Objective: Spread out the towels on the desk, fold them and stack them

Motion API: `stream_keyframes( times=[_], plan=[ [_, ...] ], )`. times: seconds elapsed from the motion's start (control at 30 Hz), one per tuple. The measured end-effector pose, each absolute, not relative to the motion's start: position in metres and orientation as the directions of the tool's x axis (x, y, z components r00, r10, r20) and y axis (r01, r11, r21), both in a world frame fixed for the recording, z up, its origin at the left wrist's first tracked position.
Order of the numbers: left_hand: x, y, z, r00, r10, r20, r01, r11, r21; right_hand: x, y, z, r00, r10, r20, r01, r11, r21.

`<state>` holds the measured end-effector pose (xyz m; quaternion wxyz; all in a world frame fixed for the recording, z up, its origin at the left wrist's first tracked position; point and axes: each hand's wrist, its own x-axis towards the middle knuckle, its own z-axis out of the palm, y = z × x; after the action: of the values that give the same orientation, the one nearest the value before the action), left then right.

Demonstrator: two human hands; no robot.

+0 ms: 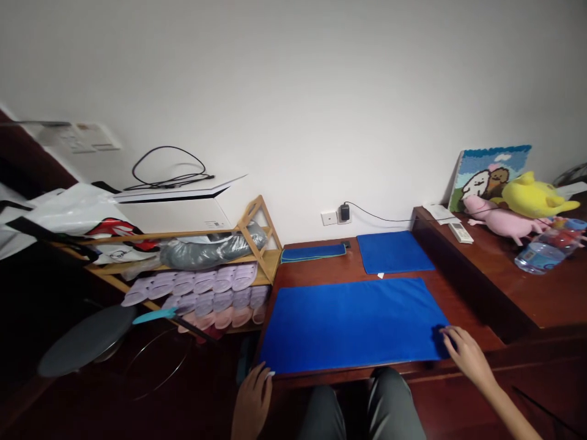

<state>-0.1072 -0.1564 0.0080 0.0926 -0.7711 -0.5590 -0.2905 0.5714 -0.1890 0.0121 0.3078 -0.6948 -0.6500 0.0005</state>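
Observation:
A large blue cloth (353, 324) lies spread out flat on the reddish-brown wooden table. At its front left corner is my left hand (251, 400), open, with fingers loosely apart beside a small white tag (270, 374). My right hand (468, 357) rests by the front right corner, open, its fingertips at the cloth's edge. Behind the large cloth, a smaller blue cloth (395, 252) lies flat at the right. A narrow folded blue cloth (313, 252) with a greenish edge sits at the back left.
On the left, a wooden rack (263, 272) holds a white box (174, 214) and rows of slippers (202, 282). A round stool (87, 342) stands nearby. The raised surface at right bears a remote (460, 233), plush toys (502, 223) and a plastic bottle (543, 255).

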Motion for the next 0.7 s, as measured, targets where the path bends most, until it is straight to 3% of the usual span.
stream_keyframes(
  times=[0.2, 0.37, 0.5, 0.7],
  plan=[
    [-0.111, -0.137, 0.011, 0.19, 0.807, 0.56, 0.93, -0.33, 0.161, 0.491, -0.091, 0.041, 0.011, 0.954, 0.3, 0.891, 0.127, -0.435],
    [-0.097, -0.053, 0.038, 0.203, 0.825, 0.528, 0.922, -0.343, 0.181, 0.456, -0.027, 0.041, 0.042, 0.982, 0.182, 0.933, 0.026, -0.358],
    [-0.068, 0.029, 0.048, 0.265, 0.858, 0.439, 0.893, -0.391, 0.224, 0.452, -0.018, 0.027, 0.048, 0.99, 0.129, 0.944, -0.002, -0.331],
    [-0.056, 0.083, 0.016, 0.232, 0.934, 0.272, 0.933, -0.293, 0.208, 0.451, -0.019, 0.011, 0.047, 0.988, 0.148, 0.95, 0.002, -0.313]
  ],
)
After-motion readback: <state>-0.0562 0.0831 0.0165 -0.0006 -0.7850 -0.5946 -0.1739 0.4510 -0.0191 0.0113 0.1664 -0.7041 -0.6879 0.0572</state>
